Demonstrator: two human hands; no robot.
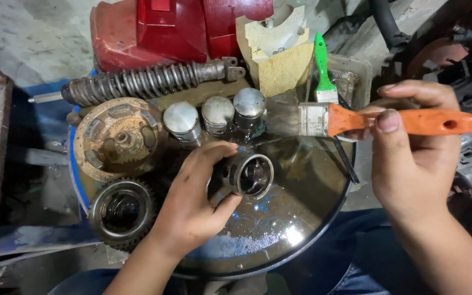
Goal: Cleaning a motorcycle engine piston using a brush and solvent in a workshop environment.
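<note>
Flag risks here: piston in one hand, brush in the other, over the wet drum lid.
1. The left hand grips the piston with oily-looking fingers; it could slip into the dark liquid on the drum lid.
2. The paintbrush in the right hand hovers near three upright pistons; a sweep might topple them.

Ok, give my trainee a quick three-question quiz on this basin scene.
1. True or false: the left hand holds a piston over the oily basin.
2. What colour is the handle of the brush in the right hand?
3. How many pistons stand upright at the basin's far rim? A) two B) three C) five

Key: 1 true; 2 orange; 3 B.
</note>
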